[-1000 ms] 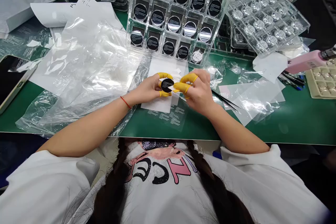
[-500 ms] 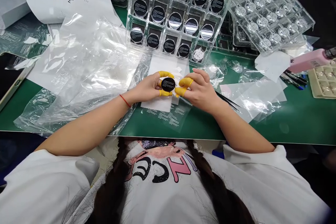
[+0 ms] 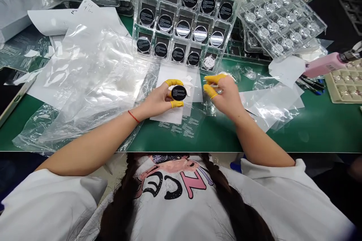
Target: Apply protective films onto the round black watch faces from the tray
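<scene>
My left hand point(image 3: 162, 98), with yellow finger cots on thumb and finger, grips a round black watch head point(image 3: 179, 93) by its rim. Small white print covers the watch's dark face, which is turned up toward me. To its right, my right hand point(image 3: 223, 92) hovers apart from the watch. Its cot-covered thumb and forefinger point left with a gap between them, and no held thing can be made out. Under the hands lie white paper sheets point(image 3: 167, 115) and a clear film printed with small white text point(image 3: 188, 125).
A tilted clear tray point(image 3: 173, 7) holds similar watch heads behind my hands. Another clear tray point(image 3: 283, 22) of silvery rounds stands right, near a pink bottle point(image 3: 324, 64) and a beige tray point(image 3: 343, 84). Plastic bags point(image 3: 98, 83) cover the left; a phone point(image 3: 13, 90) lies beyond.
My right hand has drawn away to the right from the watch head, widening the gap between my hands. The left hand still holds the watch in nearly the same spot. The view has shifted slightly.
</scene>
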`<act>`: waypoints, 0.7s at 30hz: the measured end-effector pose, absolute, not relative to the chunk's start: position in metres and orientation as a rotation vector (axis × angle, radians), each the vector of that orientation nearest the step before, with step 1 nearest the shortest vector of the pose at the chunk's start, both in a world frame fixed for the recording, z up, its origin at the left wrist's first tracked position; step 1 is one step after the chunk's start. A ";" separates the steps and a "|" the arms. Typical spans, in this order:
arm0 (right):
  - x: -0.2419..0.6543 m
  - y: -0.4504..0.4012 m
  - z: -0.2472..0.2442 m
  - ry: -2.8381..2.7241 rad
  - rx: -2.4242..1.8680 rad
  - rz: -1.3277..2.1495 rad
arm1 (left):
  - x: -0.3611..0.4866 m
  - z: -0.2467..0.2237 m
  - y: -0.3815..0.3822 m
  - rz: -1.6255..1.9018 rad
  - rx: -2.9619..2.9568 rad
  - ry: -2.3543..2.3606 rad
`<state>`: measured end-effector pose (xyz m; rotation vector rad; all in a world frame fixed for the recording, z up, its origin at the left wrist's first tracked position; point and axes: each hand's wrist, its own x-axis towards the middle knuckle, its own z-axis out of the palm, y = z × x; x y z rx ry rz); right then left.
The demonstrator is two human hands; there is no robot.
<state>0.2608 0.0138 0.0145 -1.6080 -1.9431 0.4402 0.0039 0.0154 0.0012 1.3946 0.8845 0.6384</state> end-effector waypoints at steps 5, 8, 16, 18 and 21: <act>0.209 0.005 0.034 -1.753 -1.444 1.424 | 0.005 0.000 0.011 0.694 1.394 0.882; 0.199 0.006 0.035 -1.554 -1.329 1.706 | 0.006 -0.001 0.011 0.698 1.400 0.883; 0.205 0.008 0.032 -1.525 -1.193 1.785 | 0.008 0.002 0.010 0.704 1.315 0.834; 0.207 0.009 0.033 -1.548 -1.211 1.747 | 0.009 0.003 0.010 0.706 1.290 0.847; 0.211 0.010 0.035 -1.595 -1.248 1.715 | 0.010 0.004 0.009 0.710 1.260 0.852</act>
